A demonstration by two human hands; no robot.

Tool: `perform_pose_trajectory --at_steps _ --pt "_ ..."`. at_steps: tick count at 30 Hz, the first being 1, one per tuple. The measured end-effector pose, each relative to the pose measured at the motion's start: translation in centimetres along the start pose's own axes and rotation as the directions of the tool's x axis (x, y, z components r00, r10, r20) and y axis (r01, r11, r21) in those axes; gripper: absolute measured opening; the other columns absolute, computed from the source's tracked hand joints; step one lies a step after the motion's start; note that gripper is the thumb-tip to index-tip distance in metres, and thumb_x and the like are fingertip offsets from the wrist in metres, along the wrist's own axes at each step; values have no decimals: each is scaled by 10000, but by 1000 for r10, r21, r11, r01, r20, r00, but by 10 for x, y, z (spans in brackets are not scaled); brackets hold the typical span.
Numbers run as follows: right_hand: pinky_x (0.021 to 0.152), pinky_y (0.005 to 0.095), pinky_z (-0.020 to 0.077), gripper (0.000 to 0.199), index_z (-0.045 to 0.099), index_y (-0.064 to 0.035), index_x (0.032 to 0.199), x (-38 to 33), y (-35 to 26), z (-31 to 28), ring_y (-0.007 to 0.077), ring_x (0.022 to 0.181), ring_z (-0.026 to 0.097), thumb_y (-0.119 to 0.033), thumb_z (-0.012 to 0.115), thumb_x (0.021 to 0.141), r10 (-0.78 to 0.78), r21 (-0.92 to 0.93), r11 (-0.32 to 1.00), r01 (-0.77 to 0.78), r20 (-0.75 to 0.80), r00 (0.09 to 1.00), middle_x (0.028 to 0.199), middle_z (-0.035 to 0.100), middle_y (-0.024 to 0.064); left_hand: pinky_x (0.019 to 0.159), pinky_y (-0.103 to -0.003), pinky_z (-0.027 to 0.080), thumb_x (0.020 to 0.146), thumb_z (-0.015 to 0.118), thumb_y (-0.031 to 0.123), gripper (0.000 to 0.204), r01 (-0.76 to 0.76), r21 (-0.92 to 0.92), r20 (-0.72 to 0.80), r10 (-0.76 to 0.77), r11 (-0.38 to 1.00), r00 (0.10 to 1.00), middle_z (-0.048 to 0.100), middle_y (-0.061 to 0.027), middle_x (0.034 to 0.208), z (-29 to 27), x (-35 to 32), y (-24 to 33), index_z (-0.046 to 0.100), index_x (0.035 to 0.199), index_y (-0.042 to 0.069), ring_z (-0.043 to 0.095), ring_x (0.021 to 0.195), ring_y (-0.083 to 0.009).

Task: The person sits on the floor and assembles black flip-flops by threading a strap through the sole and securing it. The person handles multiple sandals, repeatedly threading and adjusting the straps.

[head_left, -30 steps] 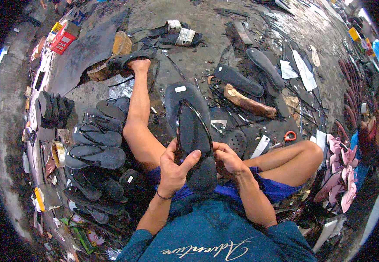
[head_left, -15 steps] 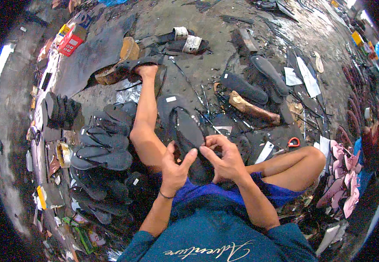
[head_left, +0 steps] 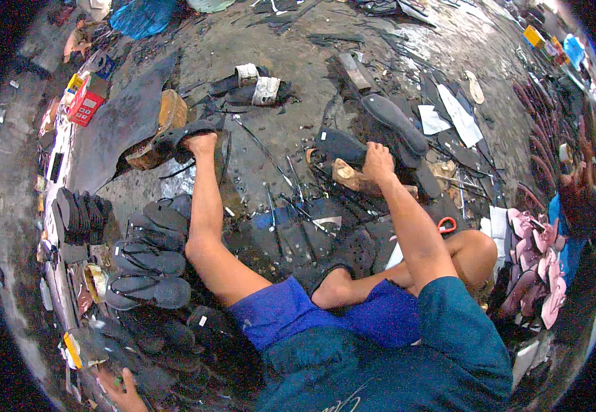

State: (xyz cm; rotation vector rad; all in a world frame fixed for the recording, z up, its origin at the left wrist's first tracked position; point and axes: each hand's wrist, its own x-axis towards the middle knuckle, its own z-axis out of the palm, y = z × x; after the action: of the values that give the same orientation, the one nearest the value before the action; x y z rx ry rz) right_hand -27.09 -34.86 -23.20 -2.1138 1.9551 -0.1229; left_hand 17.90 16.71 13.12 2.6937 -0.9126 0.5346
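Both hands have left the lap: right hand (head_left: 378, 156) now reaches out, fist closed, beside a dark sole (head_left: 342, 145) and wooden block (head_left: 353, 178).
Left hand (head_left: 123, 391) drops low by stacked sandals (head_left: 148, 264) on the floor; its grip cannot be told.

a: what's different from a second ago?

b: both hands were joined at the frame's centre on a black sandal sole held over the lap. now the right hand (head_left: 378, 163) has reached up and right of centre, fist closed on a dark sole (head_left: 342, 145) beside the wooden block (head_left: 354, 178).

a: and the other one?

b: the left hand (head_left: 125, 393) has dropped to the lower left edge (only partly visible), by the dark sandal pile (head_left: 148, 264).
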Motion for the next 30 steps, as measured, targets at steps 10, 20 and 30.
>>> perform_pose_trajectory --at_steps 10,20,30 --pt "921 455 489 410 617 -23 1210 2 -24 -52 382 1075 609 -254 710 885 -289 346 890 296 -72 955 1136 612 203 1088 -399 388 886 670 31 768 185 -883 348 339 431 874 445 -178 1464 175 -16 221 241 1522 9 426 1363 -274" --pt "715 415 595 206 682 -5 970 -48 -107 10 307 855 721 -194 615 923 -341 8 935 355 296 892 992 705 171 1066 -369 404 873 727 113 778 195 -701 570 375 686 732 507 -193 1364 173 -4 197 270 1479 -60 517 1231 -282" --pt "708 458 567 169 661 -1 897 -62 -77 42 351 768 706 -150 618 832 -222 -68 970 233 132 966 831 698 223 1030 -478 393 841 743 209 535 -370 -428 322 522 824 790 515 -183 1368 170 -40 220 569 1308 14 471 1215 -376"
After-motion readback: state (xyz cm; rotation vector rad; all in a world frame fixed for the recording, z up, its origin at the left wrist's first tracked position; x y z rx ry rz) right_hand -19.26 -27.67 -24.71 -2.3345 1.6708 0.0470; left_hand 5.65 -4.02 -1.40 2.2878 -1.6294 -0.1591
